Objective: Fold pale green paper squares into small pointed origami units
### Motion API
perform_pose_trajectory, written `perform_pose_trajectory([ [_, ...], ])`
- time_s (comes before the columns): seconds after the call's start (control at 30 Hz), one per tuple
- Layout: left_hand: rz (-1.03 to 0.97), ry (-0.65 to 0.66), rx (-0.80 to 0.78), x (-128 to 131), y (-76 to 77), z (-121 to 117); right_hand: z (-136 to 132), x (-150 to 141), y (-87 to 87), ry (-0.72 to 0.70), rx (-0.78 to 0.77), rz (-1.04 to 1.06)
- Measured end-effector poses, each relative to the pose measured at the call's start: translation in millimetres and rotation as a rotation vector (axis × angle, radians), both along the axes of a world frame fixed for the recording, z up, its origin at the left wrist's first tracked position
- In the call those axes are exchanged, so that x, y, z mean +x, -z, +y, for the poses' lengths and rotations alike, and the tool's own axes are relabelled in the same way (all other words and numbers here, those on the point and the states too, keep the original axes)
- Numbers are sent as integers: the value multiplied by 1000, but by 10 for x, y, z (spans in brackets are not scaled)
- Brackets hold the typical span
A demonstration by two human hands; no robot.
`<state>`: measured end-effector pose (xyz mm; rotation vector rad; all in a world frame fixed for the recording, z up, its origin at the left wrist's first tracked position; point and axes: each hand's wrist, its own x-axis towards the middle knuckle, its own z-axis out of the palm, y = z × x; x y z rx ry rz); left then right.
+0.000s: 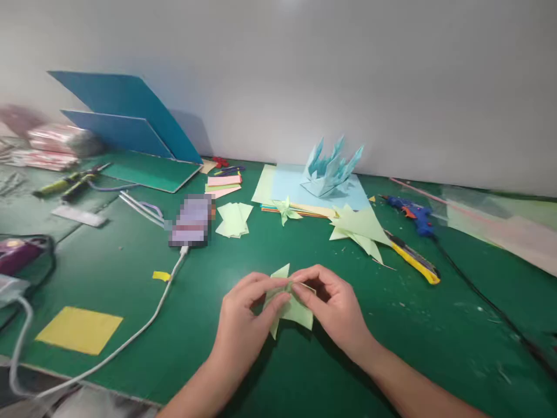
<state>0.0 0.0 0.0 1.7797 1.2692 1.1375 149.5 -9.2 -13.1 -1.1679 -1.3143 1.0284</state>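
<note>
A pale green piece of folded paper (pixel 297 313) is held between both hands, just above the green table near its front. My left hand (pixel 250 307) pinches its left side between thumb and fingers. On the other side, my right hand (pixel 333 299) pinches it close to the middle, thumb nearly meeting the left fingertips. Parts of the paper are hidden behind the fingers. Beyond the hands lies a small green folded paper star (pixel 286 211). A stack of pale green paper pieces (pixel 234 220) rests to its left, and loose green paper scraps (pixel 359 229) lie to its right.
A light blue folded paper crown shape (pixel 326 174) stands on paper sheets at the back. To the right are a yellow utility knife (pixel 415 262) and a blue glue gun (pixel 411 215). A phone (pixel 191 220) with a white cable (pixel 161 302) and yellow paper (pixel 79 330) lie left.
</note>
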Motion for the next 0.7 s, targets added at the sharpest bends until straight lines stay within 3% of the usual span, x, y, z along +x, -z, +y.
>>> perform_pose_trajectory([
  [0.3, -23, 2, 38, -2, -16, -36, -16, -11, -15, 4, 23, 27],
  [0.57, -89, -43, -164, 15, 20, -65, -17, -21, -19, 30, 27, -3],
  [0.7, -139, -58, -185, 18, 47, -66, -25, -23, -18, 34, 41, -22],
])
